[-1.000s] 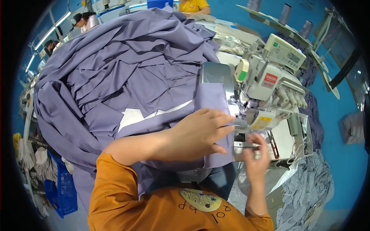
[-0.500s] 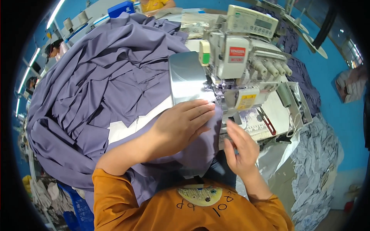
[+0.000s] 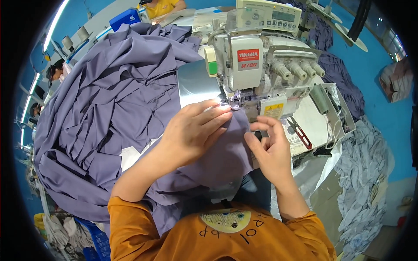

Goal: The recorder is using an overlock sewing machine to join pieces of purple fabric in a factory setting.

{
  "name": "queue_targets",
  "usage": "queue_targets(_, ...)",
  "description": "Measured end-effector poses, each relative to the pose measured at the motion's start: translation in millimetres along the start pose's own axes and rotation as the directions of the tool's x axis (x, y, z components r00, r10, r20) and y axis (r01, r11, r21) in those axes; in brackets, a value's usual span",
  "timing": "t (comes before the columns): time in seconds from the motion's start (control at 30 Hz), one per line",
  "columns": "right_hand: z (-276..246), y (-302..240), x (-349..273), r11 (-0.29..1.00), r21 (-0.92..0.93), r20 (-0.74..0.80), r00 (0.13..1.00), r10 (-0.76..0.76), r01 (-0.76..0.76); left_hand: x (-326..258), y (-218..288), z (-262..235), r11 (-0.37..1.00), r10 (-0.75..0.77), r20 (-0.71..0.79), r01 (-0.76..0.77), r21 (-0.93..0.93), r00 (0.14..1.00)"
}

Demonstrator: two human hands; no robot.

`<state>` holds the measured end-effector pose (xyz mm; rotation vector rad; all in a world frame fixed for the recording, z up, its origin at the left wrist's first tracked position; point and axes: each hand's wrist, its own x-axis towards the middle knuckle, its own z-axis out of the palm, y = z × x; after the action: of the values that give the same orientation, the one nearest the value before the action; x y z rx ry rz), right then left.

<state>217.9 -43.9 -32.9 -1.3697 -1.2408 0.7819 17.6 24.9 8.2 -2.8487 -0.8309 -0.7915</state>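
Note:
My left hand [image 3: 193, 130] lies flat on a piece of purple fabric [image 3: 226, 148], its fingers stretched out and the tips close to the needle area of a white overlock sewing machine [image 3: 244, 65]. Under the palm the cloth drapes over the table's front edge toward my lap. At the fabric's right edge is my right hand [image 3: 271, 145], thumb and fingers apart; whether its tips touch the cloth, I cannot tell. A shiny metal plate [image 3: 196, 82] sits left of the needle area, just beyond my left fingers.
A large heap of purple cloth [image 3: 109, 87] covers the left side. Red-handled thread snips [image 3: 301, 134] lie on the machine bed at right, beside an open tray [image 3: 342, 104]. Light grey fabric [image 3: 363, 174] hangs at far right. Another person in yellow [image 3: 163, 8] sits at the back.
My right hand has moved up beside the fabric's right edge, its fingers bending more. The cloth under my left hand now spreads further right. The whole view has shifted slightly.

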Motion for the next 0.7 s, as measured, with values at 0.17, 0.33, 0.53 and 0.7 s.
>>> queue_targets(0.17, -3.9, -1.5, -5.5, 0.910, 0.267, 0.294, 0.926, 0.237, -0.318, 0.3, 2.9, -4.5, 1.000, -0.010, -0.017, 0.010, 0.002, 1.000)
queue_targets(0.33, -0.1, 0.3, -3.2, 0.900, 0.257, 0.390, 0.890, 0.237, -0.353, -2.6, 0.9, -4.1, 1.000, -0.009, -0.019, 0.009, 0.014, 1.000)
queue_targets(0.53, -2.0, 11.3, 4.8, 0.860, 0.342, 0.446, 0.871, 0.206, -0.379, -30.5, 14.3, -31.5, 0.981, -0.192, -0.023, 0.192, 0.005, 0.981)
queue_targets(0.7, 1.2, 14.9, 9.0, 0.819, 0.373, 0.509, 0.834, 0.213, -0.436, -98.5, 28.7, -27.5, 0.726, -0.660, 0.169, 0.679, -0.111, 0.732)
